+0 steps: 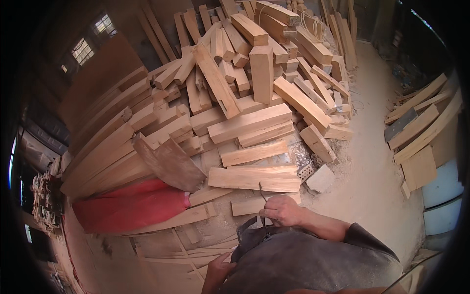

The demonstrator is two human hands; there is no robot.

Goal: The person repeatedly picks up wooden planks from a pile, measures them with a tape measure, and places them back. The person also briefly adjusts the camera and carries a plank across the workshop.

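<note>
My right hand [283,209] is closed on a thin dark strap [263,194] in front of my body. The strap's loose end sticks up past my fingers, over a pale wooden board. Below that hand, a dark loop of cloth joins the dark apron-like garment [313,259] across my front. My left hand [219,268] is low, against the garment's left edge, its fingers mostly hidden by the cloth. A short squared timber [254,179] lies just beyond my right hand, with another board [259,203] nearer.
A big heap of squared timbers [271,117] fills the ground ahead. Red cloth [132,207] and a brown curved sheet [171,164] lie to the left. A pale block [321,179] sits beside the heap. Boards [426,122] lean at the right, past a dusty floor strip [369,161].
</note>
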